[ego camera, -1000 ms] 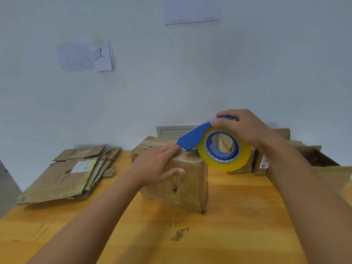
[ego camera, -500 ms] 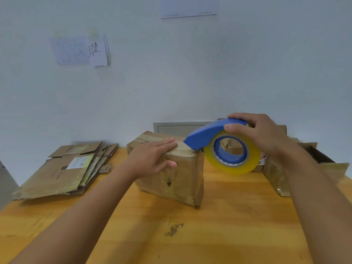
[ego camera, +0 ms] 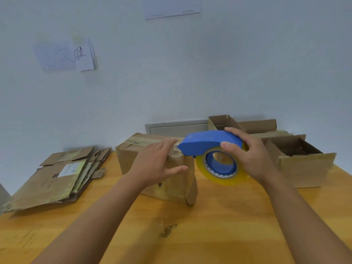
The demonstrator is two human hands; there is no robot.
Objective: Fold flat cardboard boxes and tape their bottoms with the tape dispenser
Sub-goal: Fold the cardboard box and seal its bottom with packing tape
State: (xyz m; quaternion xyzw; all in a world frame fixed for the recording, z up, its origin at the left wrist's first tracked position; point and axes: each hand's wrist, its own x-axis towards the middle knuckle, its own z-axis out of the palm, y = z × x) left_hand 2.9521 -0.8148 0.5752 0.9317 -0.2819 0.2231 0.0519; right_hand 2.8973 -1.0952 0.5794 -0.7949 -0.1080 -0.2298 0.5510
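Observation:
A folded cardboard box (ego camera: 131,159) stands on the wooden table (ego camera: 209,225) in the middle, its taped side up. My left hand (ego camera: 158,164) lies flat on the box's top near edge with the fingers spread, pressing the flaps. My right hand (ego camera: 247,157) grips the blue tape dispenser (ego camera: 207,142) with its yellow tape roll (ego camera: 228,179), held just off the box's right top corner; the dispenser's nose touches that corner beside my left fingertips.
A stack of flat cardboard boxes (ego camera: 55,178) lies at the left of the table. Open folded boxes (ego camera: 304,164) stand at the right and back right (ego camera: 228,122). A grey panel (ego camera: 175,127) sits against the wall behind. Paper notes hang on the wall.
The dispenser has moved right along the box top to its right corner. My left hand has stayed on the box, fingers now more spread.

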